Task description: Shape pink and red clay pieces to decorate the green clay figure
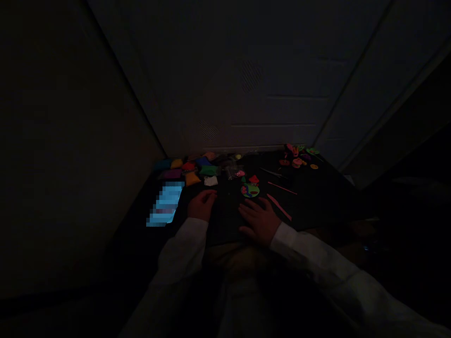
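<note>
Held the right hand palm-down above or on the dark bench, with fingers spread and reaching close to the near rim of the round green clay piece; could not tell if touching it. Curled the left hand between the lit phone and that piece, with fingers bent toward the thumb; could not tell if closed or pinching anything. Had open room between both hands, and more right of the pink tools. Had coloured clay packets crowded toward the back edge, with the front edge near the wrists.
</note>
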Demonstrator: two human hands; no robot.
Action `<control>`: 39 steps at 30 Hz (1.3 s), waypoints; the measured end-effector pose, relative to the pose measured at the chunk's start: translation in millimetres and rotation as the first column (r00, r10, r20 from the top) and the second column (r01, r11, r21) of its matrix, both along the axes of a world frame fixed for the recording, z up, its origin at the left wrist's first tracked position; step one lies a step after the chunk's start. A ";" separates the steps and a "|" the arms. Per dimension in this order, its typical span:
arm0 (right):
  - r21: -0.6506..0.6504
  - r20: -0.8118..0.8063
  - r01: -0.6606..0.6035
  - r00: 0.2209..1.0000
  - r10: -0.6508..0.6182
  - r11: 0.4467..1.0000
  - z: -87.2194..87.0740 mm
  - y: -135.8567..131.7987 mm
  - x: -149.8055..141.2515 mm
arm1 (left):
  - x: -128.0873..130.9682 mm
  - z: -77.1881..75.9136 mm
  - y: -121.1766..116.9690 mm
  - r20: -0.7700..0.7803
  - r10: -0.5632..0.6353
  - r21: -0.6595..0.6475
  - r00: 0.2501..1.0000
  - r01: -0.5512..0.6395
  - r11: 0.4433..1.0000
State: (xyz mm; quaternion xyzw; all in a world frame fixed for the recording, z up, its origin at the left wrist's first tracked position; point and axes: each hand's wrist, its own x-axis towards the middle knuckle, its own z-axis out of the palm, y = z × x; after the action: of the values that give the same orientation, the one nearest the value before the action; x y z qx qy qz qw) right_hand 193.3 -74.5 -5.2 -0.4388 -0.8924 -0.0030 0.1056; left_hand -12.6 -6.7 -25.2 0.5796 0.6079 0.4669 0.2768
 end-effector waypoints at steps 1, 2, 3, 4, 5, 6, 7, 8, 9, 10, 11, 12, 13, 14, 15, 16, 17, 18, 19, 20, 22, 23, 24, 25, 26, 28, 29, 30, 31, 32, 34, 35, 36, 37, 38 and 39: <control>-0.004 0.006 0.008 1.000 -0.008 1.000 -0.1 -2.6 4.2 | 0.1 0.0 0.3 0.002 0.000 -0.002 1.000 0.000 1.000; -0.009 0.010 0.009 1.000 -0.009 1.000 -0.3 -5.9 7.7 | 0.3 0.0 0.6 0.005 0.000 -0.004 1.000 0.000 1.000; -0.015 0.011 0.001 1.000 -0.001 1.000 -0.6 -9.3 9.9 | 0.5 0.1 0.8 0.008 -0.001 -0.007 1.000 0.001 1.000; -0.019 0.009 -0.015 1.000 0.015 1.000 -0.9 -12.4 10.4 | 0.8 0.3 0.9 0.011 -0.001 -0.009 1.000 0.001 1.000; -0.022 0.005 -0.035 0.999 0.035 0.999 -1.1 -14.6 9.2 | 1.1 0.6 0.9 0.013 -0.001 -0.011 1.000 0.001 1.000; -0.025 0.001 -0.057 0.998 0.057 0.998 -1.0 -15.6 6.4 | 1.3 0.8 0.8 0.013 0.000 -0.012 1.000 0.001 1.000; -0.027 -0.001 -0.076 0.997 0.076 0.997 -0.7 -15.2 2.5 | 1.4 0.9 0.6 0.011 0.001 -0.011 1.000 -0.001 1.000; -0.028 -0.001 -0.085 0.996 0.085 0.996 0.0 -13.5 -1.9 | 1.3 0.9 0.4 0.007 0.002 -0.010 1.000 -0.002 1.000; -0.029 0.001 -0.083 0.997 0.083 0.996 0.9 -10.8 -6.0 | 1.1 0.7 0.2 0.001 0.003 -0.008 1.000 -0.003 1.000; -0.028 0.003 -0.068 0.998 0.068 0.997 1.9 -7.4 -9.1 | 0.8 0.4 0.1 -0.007 0.005 -0.005 1.000 -0.005 1.000; -0.026 0.004 -0.046 0.999 0.046 0.999 2.9 -4.1 -10.8 | 0.3 -0.1 0.0 -0.013 0.005 -0.002 1.000 -0.005 1.000; -0.024 0.007 -0.022 1.000 0.022 0.999 3.7 -1.3 -10.8 | -0.1 -0.6 0.0 -0.017 0.006 0.001 1.000 -0.006 1.000; -0.023 0.011 0.000 1.000 0.000 1.000 4.1 0.4 -8.9 | -0.4 -1.0 0.0 -0.019 0.005 0.002 1.000 -0.005 1.000; -0.023 0.016 0.018 1.000 -0.018 1.000 4.0 0.9 -5.6 | -0.6 -1.3 0.2 -0.019 0.004 0.003 1.000 -0.004 1.000; -0.022 0.021 0.030 0.999 -0.029 0.999 3.5 0.0 -1.3 | -0.6 -1.4 0.3 -0.016 0.003 0.003 1.000 -0.003 1.000; -0.021 0.025 0.033 0.999 -0.033 0.999 2.7 -2.2 3.2 | -0.4 -1.3 0.5 -0.012 0.003 0.002 1.000 -0.003 1.000; -0.020 0.028 0.028 0.999 -0.028 0.999 1.6 -5.1 7.2 | -0.1 -1.1 0.6 -0.007 0.005 0.001 1.000 -0.005 1.000; -0.019 0.029 0.020 0.999 -0.019 1.000 0.5 -8.4 10.0 | 0.4 -0.6 0.6 -0.002 0.007 -0.001 1.000 -0.007 1.000; -0.017 0.028 0.008 1.000 -0.008 1.000 -0.4 -11.5 11.2 | 0.9 0.0 0.5 0.002 0.009 -0.003 1.000 -0.009 1.000; -0.016 0.027 -0.005 1.000 0.006 1.000 -1.1 -13.8 10.6 | 1.5 0.6 0.3 0.005 0.013 -0.004 1.000 -0.013 1.000; -0.011 0.023 -0.031 0.999 0.031 0.999 -1.6 -14.8 4.8 | 2.5 1.9 -0.2 0.006 0.020 -0.004 1.000 -0.020 1.000; -0.007 0.019 -0.036 0.999 0.037 0.999 -1.4 -13.2 0.7 | 2.8 2.4 -0.5 0.005 0.022 -0.002 1.000 -0.022 1.000; -0.003 0.015 -0.036 0.999 0.036 0.999 -0.9 -10.5 -3.0 | 3.0 2.8 -0.8 0.002 0.022 0.000 1.000 -0.022 1.000; 0.002 0.011 -0.029 1.000 0.029 1.000 -0.3 -7.2 -5.8 | 3.1 3.1 -1.0 0.000 0.022 0.004 1.000 -0.022 1.000; 0.006 0.009 -0.013 1.000 0.013 1.000 0.4 -3.6 -6.9 | 3.1 3.2 -1.1 -0.004 0.021 0.007 1.000 -0.021 1.000; 0.019 0.009 0.036 0.999 -0.037 0.999 1.5 1.7 -3.5 | 2.9 2.9 -1.1 -0.007 0.020 0.012 1.000 -0.020 1.000; 0.026 0.015 0.056 0.998 -0.057 0.998 1.8 2.6 0.6 | 2.8 2.6 -1.0 -0.006 0.021 0.013 1.000 -0.021 1.000; 0.033 0.024 0.068 0.997 -0.069 0.997 1.9 2.1 5.4 | 2.8 2.2 -0.8 -0.003 0.021 0.013 1.000 -0.021 1.000; 0.036 0.034 0.071 0.997 -0.073 0.997 1.9 0.2 10.0 | 2.9 1.9 -0.7 0.002 0.021 0.011 1.000 -0.021 1.000; 0.037 0.044 0.069 0.997 -0.071 0.997 1.8 -2.7 13.8 | 3.0 1.7 -0.7 0.007 0.018 0.010 1.000 -0.018 1.000; 0.032 0.059 0.047 0.997 -0.049 0.998 1.6 -9.3 16.3 | 3.5 1.8 -0.9 0.014 0.016 0.009 1.000 -0.016 1.000; 0.028 0.062 0.032 0.997 -0.034 0.999 1.5 -11.8 14.5 | 3.7 2.1 -1.2 0.015 0.014 0.010 1.000 -0.015 1.000; 0.027 0.061 0.018 0.998 -0.020 0.999 1.6 -13.0 11.0 | 3.9 2.4 -1.4 0.013 0.013 0.010 1.000 -0.013 1.000; 0.027 0.057 0.007 0.998 -0.008 1.000 1.8 -12.8 6.5 | 4.0 2.8 -1.6 0.011 0.013 0.011 1.000 -0.013 1.000; 0.030 0.053 -0.001 0.999 -0.001 1.000 2.3 -11.2 1.7 | 4.1 3.1 -1.7 0.007 0.013 0.011 1.000 -0.013 1.000; 0.033 0.049 -0.001 0.999 -0.001 0.999 3.0 -8.5 -2.6 | 4.1 3.3 -1.8 0.004 0.015 0.012 1.000 -0.015 1.000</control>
State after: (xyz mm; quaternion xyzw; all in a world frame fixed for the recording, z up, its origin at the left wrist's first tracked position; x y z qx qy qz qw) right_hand 190.7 -83.0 -2.2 -0.4368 -0.8945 -0.0288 0.0908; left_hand -8.6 -8.5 -21.9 0.5757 0.6088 0.4738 0.2710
